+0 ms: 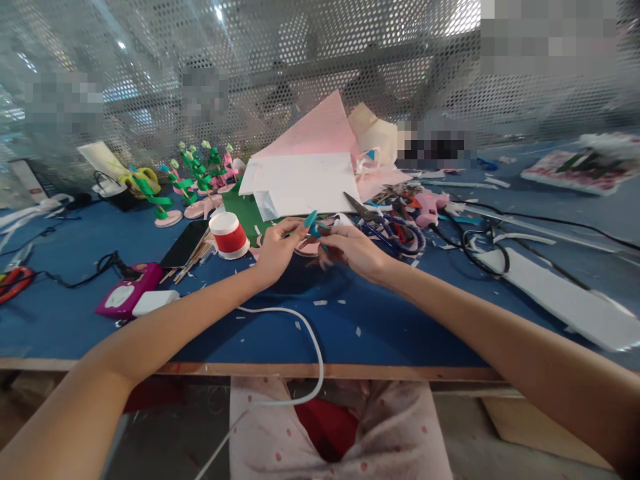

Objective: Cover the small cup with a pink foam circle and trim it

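Over the middle of the table, both hands meet at a small teal piece (313, 225) that looks like folded or curled paper. My left hand (279, 250) pinches it between thumb and fingers. Close beside it, the fingers of my right hand (356, 250) are closed on the same piece, and their tips are slightly blurred. A pale pink paper disc (307, 248) lies partly hidden behind the fingers. Left of my left hand stands a red and white spool (229, 235). Scissors with dark blue handles (395, 233) lie just beyond my right hand.
White paper sheets (310, 180) and pink sheets (315, 130) are stacked behind the hands. Paper-strip plants (200, 170) stand at back left. A pink glue gun (431, 207) with a black cord lies right. A purple power adapter (131, 291) and white cable (305, 323) are near the front.
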A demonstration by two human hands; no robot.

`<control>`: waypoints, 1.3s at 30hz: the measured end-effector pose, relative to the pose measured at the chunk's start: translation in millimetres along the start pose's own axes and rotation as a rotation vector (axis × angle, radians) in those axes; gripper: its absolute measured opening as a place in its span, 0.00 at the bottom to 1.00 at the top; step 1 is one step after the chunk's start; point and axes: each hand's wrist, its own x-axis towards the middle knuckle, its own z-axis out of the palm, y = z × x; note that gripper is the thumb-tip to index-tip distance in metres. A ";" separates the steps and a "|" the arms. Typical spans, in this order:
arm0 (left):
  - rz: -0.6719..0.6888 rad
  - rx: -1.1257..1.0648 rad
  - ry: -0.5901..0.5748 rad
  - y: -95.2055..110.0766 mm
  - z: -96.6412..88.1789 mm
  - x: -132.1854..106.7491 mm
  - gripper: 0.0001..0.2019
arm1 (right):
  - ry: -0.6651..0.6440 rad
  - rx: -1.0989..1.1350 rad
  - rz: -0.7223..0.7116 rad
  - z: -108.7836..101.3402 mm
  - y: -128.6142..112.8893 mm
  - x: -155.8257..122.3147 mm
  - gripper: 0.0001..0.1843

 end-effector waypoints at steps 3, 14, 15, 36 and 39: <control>-0.076 -0.131 -0.090 -2.9 1.5 1.2 0.15 | -0.033 -0.005 0.033 -3.3 -3.5 -0.4 0.05; -0.158 -0.071 -0.070 1.0 1.3 -3.3 0.25 | -0.138 -0.171 0.108 -4.2 -2.6 0.0 0.08; -0.151 -0.056 -0.058 1.3 0.7 -3.5 0.23 | -0.160 -0.187 0.098 -4.3 -2.7 -0.3 0.08; -0.201 -0.061 0.024 -3.3 -1.7 0.0 0.22 | -0.208 -0.556 0.082 -31.7 -14.1 -0.5 0.14; -0.234 -0.106 0.023 -3.2 -0.8 0.7 0.21 | -0.229 -0.575 0.081 -33.5 -14.6 -0.2 0.15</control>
